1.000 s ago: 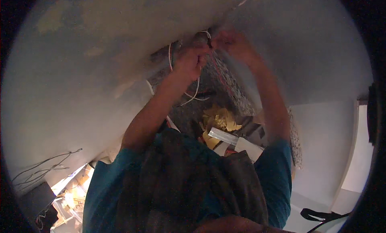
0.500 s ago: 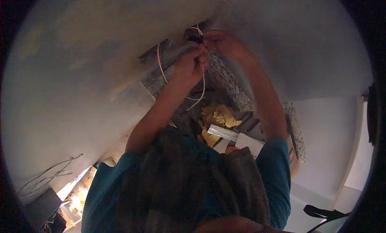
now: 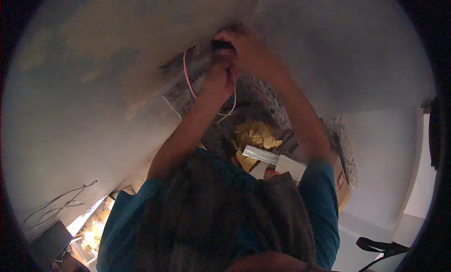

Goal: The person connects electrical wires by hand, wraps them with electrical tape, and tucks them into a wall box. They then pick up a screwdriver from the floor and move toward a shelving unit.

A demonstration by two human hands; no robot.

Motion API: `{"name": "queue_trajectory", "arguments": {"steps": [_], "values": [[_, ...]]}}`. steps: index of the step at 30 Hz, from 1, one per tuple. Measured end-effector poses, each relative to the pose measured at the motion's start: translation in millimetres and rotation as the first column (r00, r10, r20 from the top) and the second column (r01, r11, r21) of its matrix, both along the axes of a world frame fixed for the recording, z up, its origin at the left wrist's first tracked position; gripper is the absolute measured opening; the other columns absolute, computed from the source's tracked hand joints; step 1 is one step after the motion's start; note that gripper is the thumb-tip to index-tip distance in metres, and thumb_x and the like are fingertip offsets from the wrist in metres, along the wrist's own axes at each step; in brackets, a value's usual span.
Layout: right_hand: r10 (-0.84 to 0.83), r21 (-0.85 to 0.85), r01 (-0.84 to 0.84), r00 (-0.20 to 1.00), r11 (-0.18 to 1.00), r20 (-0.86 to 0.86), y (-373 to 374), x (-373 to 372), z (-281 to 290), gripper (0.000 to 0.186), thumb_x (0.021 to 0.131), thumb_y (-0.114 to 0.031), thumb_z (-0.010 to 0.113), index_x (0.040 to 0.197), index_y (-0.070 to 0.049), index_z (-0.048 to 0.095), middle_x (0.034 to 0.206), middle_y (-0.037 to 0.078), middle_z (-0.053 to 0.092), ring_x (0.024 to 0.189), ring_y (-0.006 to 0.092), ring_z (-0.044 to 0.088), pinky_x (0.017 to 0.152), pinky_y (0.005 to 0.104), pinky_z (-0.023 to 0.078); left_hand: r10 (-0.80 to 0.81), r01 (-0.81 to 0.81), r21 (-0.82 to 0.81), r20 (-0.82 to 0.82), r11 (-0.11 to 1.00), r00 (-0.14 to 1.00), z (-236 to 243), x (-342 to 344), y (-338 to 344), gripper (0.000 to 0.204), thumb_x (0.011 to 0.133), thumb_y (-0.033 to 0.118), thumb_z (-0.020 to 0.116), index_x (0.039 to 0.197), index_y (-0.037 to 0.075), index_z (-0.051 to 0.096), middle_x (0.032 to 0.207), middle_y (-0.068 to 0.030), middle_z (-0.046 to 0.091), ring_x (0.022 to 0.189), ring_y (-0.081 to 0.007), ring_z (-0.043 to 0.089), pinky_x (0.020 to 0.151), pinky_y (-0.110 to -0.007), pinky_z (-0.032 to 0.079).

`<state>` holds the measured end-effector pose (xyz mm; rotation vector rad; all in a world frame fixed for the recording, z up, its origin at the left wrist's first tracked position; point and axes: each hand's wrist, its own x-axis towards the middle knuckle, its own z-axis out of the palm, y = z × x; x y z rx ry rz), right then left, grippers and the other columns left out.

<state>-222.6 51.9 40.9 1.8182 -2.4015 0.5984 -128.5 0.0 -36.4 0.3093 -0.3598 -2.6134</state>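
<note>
Both of my hands are raised close together at a dark opening (image 3: 222, 45) in the wall corner. My left hand (image 3: 219, 79) is closed just below it, and a thin white cable (image 3: 234, 91) hangs down from its fingers in a loose curve. My right hand (image 3: 246, 51) reaches over from the right with its fingers curled at the opening's edge; whatever they grip is hidden. Left of my hands, a white cable with a red strand beside it (image 3: 186, 70) comes out of a second dark slot and drops behind my left forearm.
Below my hands is a speckled stone-like surface (image 3: 275, 103). Crumpled yellow paper (image 3: 256, 133), a pale flat strip (image 3: 260, 154) and a cardboard box (image 3: 341, 180) lie there. Several grey wires (image 3: 61, 206) stick out from the wall at lower left.
My right hand has moved left and slightly up, over the dark opening. The white cable below my left hand has shifted a little left and up.
</note>
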Motion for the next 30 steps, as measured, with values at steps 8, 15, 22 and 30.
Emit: {"name": "queue_trajectory", "arguments": {"steps": [8, 15, 22, 30], "values": [[-0.035, 0.150, -0.029, 0.911, 0.988, 0.411, 11, -21, 43, 0.035, 0.085, -0.036, 0.069, 0.106, -0.008, 0.065, 0.105, 0.010, 0.064, 0.096, 0.0213, 0.061, 0.084, 0.0330, 0.049, -0.053, 0.109, -0.286, 0.194, 0.952, 0.979, -3, 7, -17, 0.013, 0.086, -0.001, 0.049, 0.096, 0.004, 0.057, 0.088, -0.0038, 0.057, 0.068, -0.0104, 0.048, 0.055, -0.023, 0.036], [-0.091, 0.152, 0.071, 0.987, 0.986, 0.130, 10, -7, 52, 0.032, 0.083, -0.036, 0.069, 0.084, -0.003, 0.069, 0.070, 0.012, 0.068, 0.062, 0.0223, 0.064, 0.065, 0.0355, 0.051, -0.086, 0.117, -0.242, 0.135, 0.963, 0.987, 19, -1, -10, 0.021, 0.090, 0.004, 0.049, 0.109, 0.003, 0.058, 0.086, -0.0019, 0.056, 0.068, -0.0110, 0.048, 0.058, -0.023, 0.038], [-0.081, 0.186, 0.040, 0.973, 0.982, 0.216, 4, -25, 45, 0.026, 0.081, -0.029, 0.071, 0.089, -0.004, 0.070, 0.078, 0.009, 0.068, 0.074, 0.0175, 0.064, 0.071, 0.0339, 0.051, -0.221, 0.224, -0.373, 0.051, 0.900, 0.974, -10, -2, -47, 0.013, 0.093, 0.011, 0.055, 0.104, 0.007, 0.059, 0.089, -0.0021, 0.059, 0.076, -0.0094, 0.057, 0.062, -0.021, 0.049], [-0.021, 0.116, -0.052, 0.831, 0.992, 0.556, 16, -66, 1, 0.021, 0.091, -0.021, 0.066, 0.105, -0.005, 0.068, 0.092, 0.003, 0.069, 0.086, 0.0134, 0.062, 0.083, 0.0306, 0.050, -0.184, 0.192, -0.031, 0.180, 0.981, 0.966, 16, 2, -32, 0.005, 0.088, 0.003, 0.058, 0.093, 0.002, 0.059, 0.080, -0.0024, 0.056, 0.060, -0.0093, 0.046, 0.049, -0.019, 0.038]]}}
